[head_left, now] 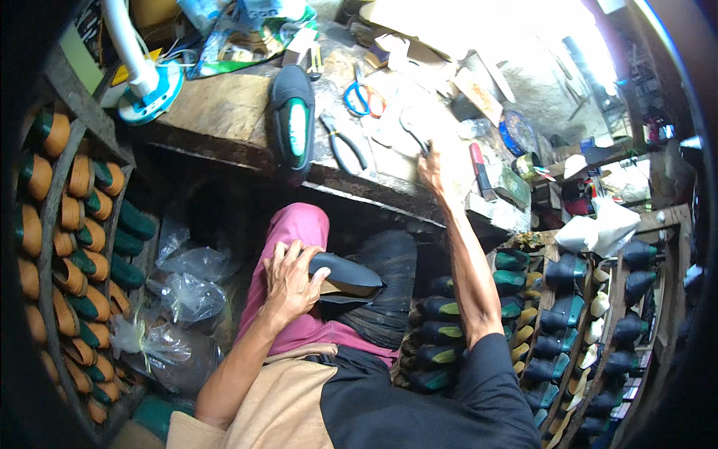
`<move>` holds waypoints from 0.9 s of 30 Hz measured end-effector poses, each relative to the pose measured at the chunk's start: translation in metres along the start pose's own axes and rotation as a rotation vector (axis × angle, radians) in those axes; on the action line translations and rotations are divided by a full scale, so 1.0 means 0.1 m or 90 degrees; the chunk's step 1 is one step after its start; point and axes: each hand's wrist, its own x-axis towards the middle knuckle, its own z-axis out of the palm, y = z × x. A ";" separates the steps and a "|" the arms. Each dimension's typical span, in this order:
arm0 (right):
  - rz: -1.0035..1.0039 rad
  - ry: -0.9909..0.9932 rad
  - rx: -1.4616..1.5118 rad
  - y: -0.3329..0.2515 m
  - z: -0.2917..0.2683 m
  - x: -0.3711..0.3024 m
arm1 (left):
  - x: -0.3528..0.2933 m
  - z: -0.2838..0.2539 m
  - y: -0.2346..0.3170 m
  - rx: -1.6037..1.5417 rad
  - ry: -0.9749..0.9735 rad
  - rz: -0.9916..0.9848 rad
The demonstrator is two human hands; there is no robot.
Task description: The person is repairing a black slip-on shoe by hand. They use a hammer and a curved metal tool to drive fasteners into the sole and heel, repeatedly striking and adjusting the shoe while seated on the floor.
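My left hand (293,278) is closed round one end of a black shoe (348,274), which lies on its side over my lap, its tan underside partly showing. Stretched out to the workbench (217,112), my right hand (432,166) has its fingers closed on the near end of a slim, curved dark hand tool (410,129); its exact kind is unclear. Left of that tool lie black-handled pliers (344,147) and scissors (363,99) with blue and orange handles. A second black shoe (292,112) with a green insole rests at the bench's front edge.
A red-handled tool (479,166) and a round blue tin (517,133) lie on the bench's right. A lamp base (152,97) stands at far left. Racks of tan shoes (71,217) and black shoes (562,271) flank me. Clear plastic bags (187,295) sit by my left leg.
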 end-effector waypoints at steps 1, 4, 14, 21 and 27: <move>0.119 -0.111 0.087 -0.10 -0.04 -0.05 | -0.02 0.01 -0.01 0.013 -0.011 -0.019; 0.330 -0.304 0.567 -0.62 -0.29 -0.48 | -0.03 0.03 -0.02 0.024 0.079 0.030; 0.530 -0.607 0.955 -1.59 -0.88 -1.58 | -0.03 0.01 0.01 0.037 0.042 0.036; 0.531 -0.587 0.928 -1.63 -0.88 -1.64 | -0.03 0.04 0.01 0.054 0.031 0.019; 0.520 -0.541 0.902 -1.69 -0.91 -1.69 | -0.05 0.03 0.00 0.051 0.038 0.026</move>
